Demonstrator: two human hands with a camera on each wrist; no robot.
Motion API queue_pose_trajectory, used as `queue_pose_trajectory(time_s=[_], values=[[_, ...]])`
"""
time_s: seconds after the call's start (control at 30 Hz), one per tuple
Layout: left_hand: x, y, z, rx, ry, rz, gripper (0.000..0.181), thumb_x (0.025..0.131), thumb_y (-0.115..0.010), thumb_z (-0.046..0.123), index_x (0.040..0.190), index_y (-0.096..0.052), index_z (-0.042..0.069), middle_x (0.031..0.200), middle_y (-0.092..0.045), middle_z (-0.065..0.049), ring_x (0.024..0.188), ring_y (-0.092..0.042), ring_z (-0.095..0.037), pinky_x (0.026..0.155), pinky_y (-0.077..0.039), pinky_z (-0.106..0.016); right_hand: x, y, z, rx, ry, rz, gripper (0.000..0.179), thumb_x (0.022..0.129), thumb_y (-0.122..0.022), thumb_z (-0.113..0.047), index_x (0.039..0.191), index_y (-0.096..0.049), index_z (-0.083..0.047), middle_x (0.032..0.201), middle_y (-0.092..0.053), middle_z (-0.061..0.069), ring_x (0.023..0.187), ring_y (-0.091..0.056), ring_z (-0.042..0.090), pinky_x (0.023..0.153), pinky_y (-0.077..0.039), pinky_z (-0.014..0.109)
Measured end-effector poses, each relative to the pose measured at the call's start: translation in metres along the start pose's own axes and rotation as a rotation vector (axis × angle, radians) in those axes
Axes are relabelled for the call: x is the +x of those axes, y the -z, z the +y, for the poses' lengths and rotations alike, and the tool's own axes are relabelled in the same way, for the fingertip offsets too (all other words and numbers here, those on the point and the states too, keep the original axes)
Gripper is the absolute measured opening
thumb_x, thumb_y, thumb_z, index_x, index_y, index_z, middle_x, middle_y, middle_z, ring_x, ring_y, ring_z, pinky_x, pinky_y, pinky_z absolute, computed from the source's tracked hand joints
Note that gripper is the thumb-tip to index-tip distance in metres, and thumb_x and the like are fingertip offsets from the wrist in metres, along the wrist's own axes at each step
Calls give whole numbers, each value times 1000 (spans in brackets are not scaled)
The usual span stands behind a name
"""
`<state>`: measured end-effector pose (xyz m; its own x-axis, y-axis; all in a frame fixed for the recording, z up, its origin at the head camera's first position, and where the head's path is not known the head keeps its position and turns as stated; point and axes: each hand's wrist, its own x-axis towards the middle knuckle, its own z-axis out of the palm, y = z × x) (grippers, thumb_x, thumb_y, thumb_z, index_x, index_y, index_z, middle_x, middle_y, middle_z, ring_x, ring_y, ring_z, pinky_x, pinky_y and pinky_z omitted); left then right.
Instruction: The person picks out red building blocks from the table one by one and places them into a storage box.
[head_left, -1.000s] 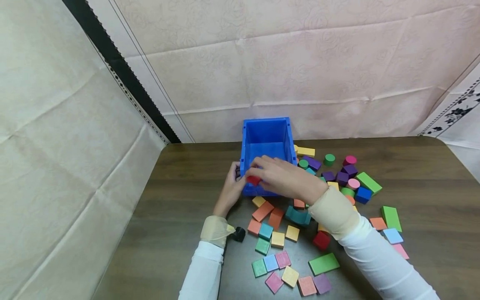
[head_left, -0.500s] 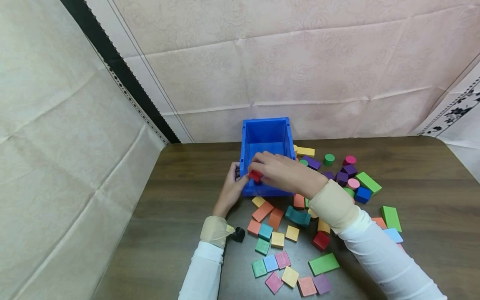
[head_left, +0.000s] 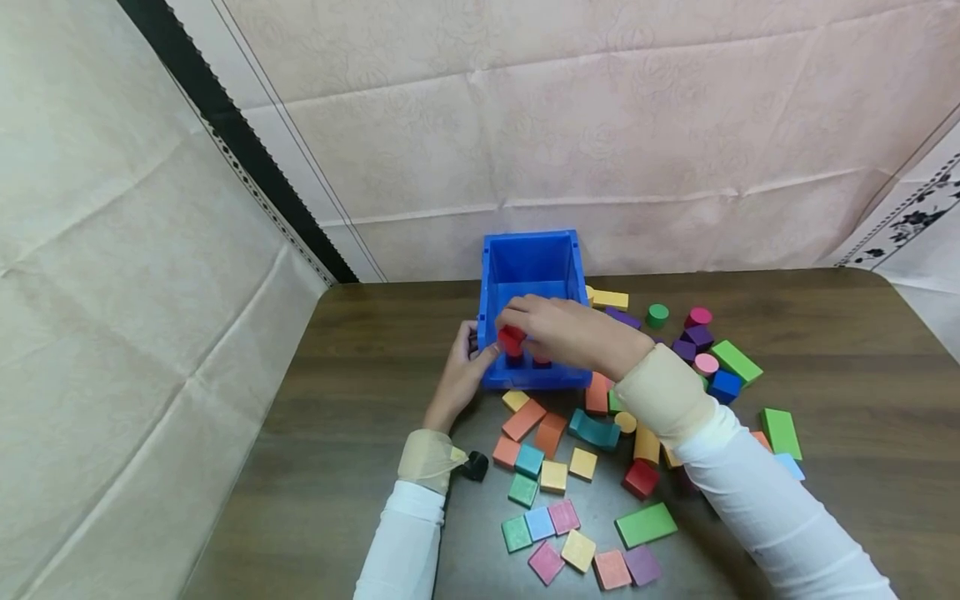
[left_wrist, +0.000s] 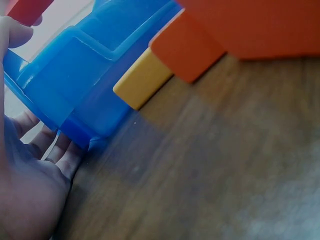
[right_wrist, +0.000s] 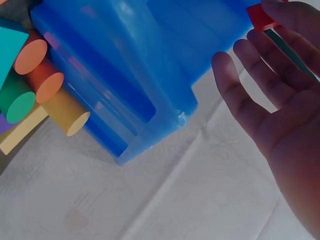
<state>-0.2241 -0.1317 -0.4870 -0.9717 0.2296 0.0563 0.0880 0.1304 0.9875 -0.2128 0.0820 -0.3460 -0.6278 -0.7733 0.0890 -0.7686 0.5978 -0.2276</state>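
Observation:
A blue plastic box (head_left: 534,379) stands at the back of the table, its open top facing up. At its front left corner my left hand (head_left: 457,375) holds the box, with fingers along the outer wall and the thumb near the rim; the fingers show low against the wall (left_wrist: 45,80) in the left wrist view. Over the front part of the box my right hand (head_left: 573,333) pinches a small red block (head_left: 512,337) between thumb and fingers. The red block (right_wrist: 261,17) is partly covered by the thumb in the right wrist view. Reddish patches show inside the box below the hand.
Many coloured wooden blocks lie in front and right of the box, among them a teal curved block (head_left: 594,429), a dark red block (head_left: 641,479) and a green cylinder (head_left: 657,316). A yellow cylinder (right_wrist: 67,112) lies close beside the box. Pale cloth (head_left: 637,142) hangs behind the table.
My right hand has shifted slightly away and turned a little, bringing the red block farther over the box from its front left corner. The left hand stays at the box.

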Motion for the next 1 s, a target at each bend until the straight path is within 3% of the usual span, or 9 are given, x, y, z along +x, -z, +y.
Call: queue_pose_trajectory(time_s=[0.23, 0.7, 1.0], values=[[-1, -1, 0, -1, 22, 4, 45, 104, -64, 34, 138, -46, 13, 145, -54, -15, 131, -58, -35, 109, -50, -59, 1, -1, 5, 80, -85, -49, 42, 100, -74, -17, 141, -63, -12, 131, -69, 8, 122, -66, 25, 98, -60, 43], [0, 1, 3, 11, 24, 20, 41, 105, -62, 28, 139, -46, 13, 147, -53, -14, 133, -56, -35, 111, -48, -59, 17, 5, 22, 91, -120, -91, 41, 100, -73, -12, 140, -62, -11, 129, -68, 10, 120, -65, 28, 98, -60, 45], [1, -3, 3, 26, 24, 28, 43, 105, -63, 29, 140, -46, 11, 149, -52, -14, 137, -54, -35, 113, -46, -61, 21, 9, 34, 97, -133, -103, 47, 99, -75, -11, 143, -60, -13, 140, -64, 12, 134, -58, 32, 106, -55, 50]])
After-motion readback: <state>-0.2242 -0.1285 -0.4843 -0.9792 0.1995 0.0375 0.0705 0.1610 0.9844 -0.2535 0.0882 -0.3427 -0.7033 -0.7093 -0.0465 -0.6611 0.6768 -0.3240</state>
